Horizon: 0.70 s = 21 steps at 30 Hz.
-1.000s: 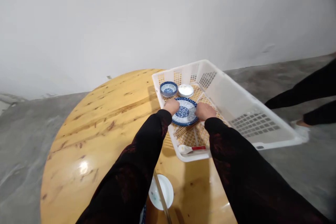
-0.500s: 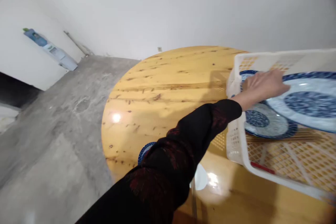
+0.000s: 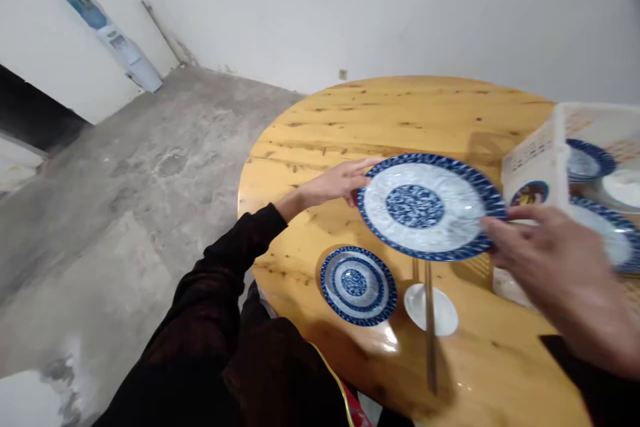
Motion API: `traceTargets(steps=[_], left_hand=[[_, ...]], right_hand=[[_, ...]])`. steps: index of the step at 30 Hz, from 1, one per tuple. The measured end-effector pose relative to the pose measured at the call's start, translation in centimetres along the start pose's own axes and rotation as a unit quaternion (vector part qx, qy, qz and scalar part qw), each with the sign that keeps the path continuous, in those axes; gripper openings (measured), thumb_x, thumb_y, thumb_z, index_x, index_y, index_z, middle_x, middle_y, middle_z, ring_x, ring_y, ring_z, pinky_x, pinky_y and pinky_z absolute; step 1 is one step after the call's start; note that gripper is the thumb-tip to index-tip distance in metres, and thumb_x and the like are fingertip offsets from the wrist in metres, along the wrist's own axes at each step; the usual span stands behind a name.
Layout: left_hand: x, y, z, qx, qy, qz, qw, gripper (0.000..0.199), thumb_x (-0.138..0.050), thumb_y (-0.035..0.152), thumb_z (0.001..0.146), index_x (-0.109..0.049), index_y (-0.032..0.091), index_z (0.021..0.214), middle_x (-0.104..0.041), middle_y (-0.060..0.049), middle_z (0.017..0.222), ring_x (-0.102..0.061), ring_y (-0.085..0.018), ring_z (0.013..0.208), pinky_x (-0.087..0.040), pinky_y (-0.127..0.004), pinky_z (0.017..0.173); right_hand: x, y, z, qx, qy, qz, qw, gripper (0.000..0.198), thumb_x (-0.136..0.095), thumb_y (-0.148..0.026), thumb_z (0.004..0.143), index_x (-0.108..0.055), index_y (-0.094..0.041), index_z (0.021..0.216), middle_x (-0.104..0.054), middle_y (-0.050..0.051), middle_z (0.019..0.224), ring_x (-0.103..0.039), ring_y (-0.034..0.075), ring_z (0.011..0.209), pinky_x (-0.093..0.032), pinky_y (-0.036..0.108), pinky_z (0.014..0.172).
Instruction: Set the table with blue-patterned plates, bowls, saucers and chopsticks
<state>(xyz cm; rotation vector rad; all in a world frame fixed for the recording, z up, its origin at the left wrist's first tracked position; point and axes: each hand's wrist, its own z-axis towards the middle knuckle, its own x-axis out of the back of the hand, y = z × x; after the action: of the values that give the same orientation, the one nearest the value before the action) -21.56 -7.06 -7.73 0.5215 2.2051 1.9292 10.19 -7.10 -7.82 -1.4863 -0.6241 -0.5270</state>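
Note:
Both my hands hold a large blue-and-white plate (image 3: 457, 197), which is in the air above the table, slightly tilted. At its left rim is my left hand (image 3: 340, 183), thumb and fingers closed on the edge. The right rim is pinched by my right hand (image 3: 555, 253), which is blurred by motion. Below the large plate, a smaller blue-rimmed plate (image 3: 354, 282) lies on the wooden table. Beside it is a small white dish (image 3: 445, 312) with chopsticks (image 3: 430, 340) across it.
A white plastic basket (image 3: 535, 147) stands at the table's right side, holding blue-rimmed plates (image 3: 590, 161) and a white dish (image 3: 625, 187). The round wooden table (image 3: 300, 147) has a curved left edge above a concrete floor (image 3: 175, 147). A water dispenser (image 3: 127, 57) stands by the far wall.
My left hand has come left out of the basket. A large plate is now over the table between both hands, and my right hand has come into view. The view has shifted left.

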Motion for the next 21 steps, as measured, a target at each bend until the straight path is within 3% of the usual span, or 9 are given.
traceTargets(steps=[3, 7, 12, 14, 17, 21], left_hand=[[5.3, -3.3, -6.0, 0.025, 0.0, 0.01, 1.0, 0.064, -0.061, 0.033, 0.093, -0.044, 0.021, 0.153, -0.069, -0.005, 0.092, -0.061, -0.011, 0.064, -0.055, -0.022, 0.06], [12.2, -8.6, -11.5, 0.034, -0.03, 0.068, 0.997, 0.057, -0.056, 0.027, 0.091, -0.052, 0.019, 0.148, -0.072, -0.007, 0.098, -0.062, -0.014, 0.066, -0.055, -0.026, 0.062], [18.3, -15.3, -13.9, -0.021, -0.056, 0.181, 0.982, 0.046, -0.05, 0.014, 0.084, -0.07, 0.018, 0.125, -0.074, -0.007, 0.119, -0.067, -0.024, 0.108, -0.053, -0.033, 0.097], [19.7, -16.9, -13.9, -0.028, -0.067, 0.205, 0.976, 0.045, -0.049, 0.012, 0.081, -0.072, 0.019, 0.119, -0.074, -0.006, 0.12, -0.066, -0.024, 0.113, -0.052, -0.032, 0.099], [21.1, -18.2, -13.1, -0.009, -0.056, 0.211, 0.976, 0.04, -0.049, 0.014, 0.081, -0.075, 0.018, 0.111, -0.077, -0.005, 0.109, -0.069, -0.022, 0.1, -0.054, -0.029, 0.088], [22.9, -19.2, -11.4, 0.015, 0.004, 0.211, 0.977, 0.025, -0.052, 0.018, 0.082, -0.074, 0.016, 0.093, -0.076, -0.004, 0.09, -0.068, -0.019, 0.083, -0.053, -0.027, 0.077]], right_hand=[[-8.2, -5.1, -4.3, -0.077, -0.042, 0.105, 0.991, 0.036, -0.069, -0.053, 0.073, -0.055, -0.023, 0.087, -0.061, 0.001, 0.05, -0.056, 0.019, 0.039, -0.042, 0.029, 0.04], [-19.7, -8.7, -10.3, -0.117, -0.036, 0.177, 0.976, 0.037, -0.062, -0.051, 0.07, -0.055, -0.02, 0.091, -0.055, -0.004, 0.045, -0.051, 0.017, 0.035, -0.036, 0.026, 0.037], [-31.6, -11.4, -15.8, -0.21, -0.015, 0.212, 0.954, 0.033, -0.056, -0.049, 0.071, -0.052, -0.021, 0.087, -0.06, -0.001, 0.054, -0.053, 0.017, 0.038, -0.039, 0.028, 0.039], [-34.5, -12.4, -17.1, -0.231, 0.011, 0.206, 0.951, 0.032, -0.054, -0.048, 0.074, -0.053, -0.021, 0.09, -0.062, 0.0, 0.059, -0.056, 0.018, 0.041, -0.043, 0.029, 0.043], [-37.1, -13.7, -17.7, -0.241, 0.046, 0.165, 0.955, 0.03, -0.052, -0.046, 0.08, -0.054, -0.021, 0.096, -0.065, 0.002, 0.062, -0.06, 0.021, 0.047, -0.046, 0.031, 0.049], [-39.2, -14.8, -16.0, -0.235, 0.064, 0.1, 0.965, 0.031, -0.047, -0.042, 0.085, -0.055, -0.019, 0.103, -0.066, 0.004, 0.065, -0.066, 0.024, 0.058, -0.049, 0.034, 0.061]])
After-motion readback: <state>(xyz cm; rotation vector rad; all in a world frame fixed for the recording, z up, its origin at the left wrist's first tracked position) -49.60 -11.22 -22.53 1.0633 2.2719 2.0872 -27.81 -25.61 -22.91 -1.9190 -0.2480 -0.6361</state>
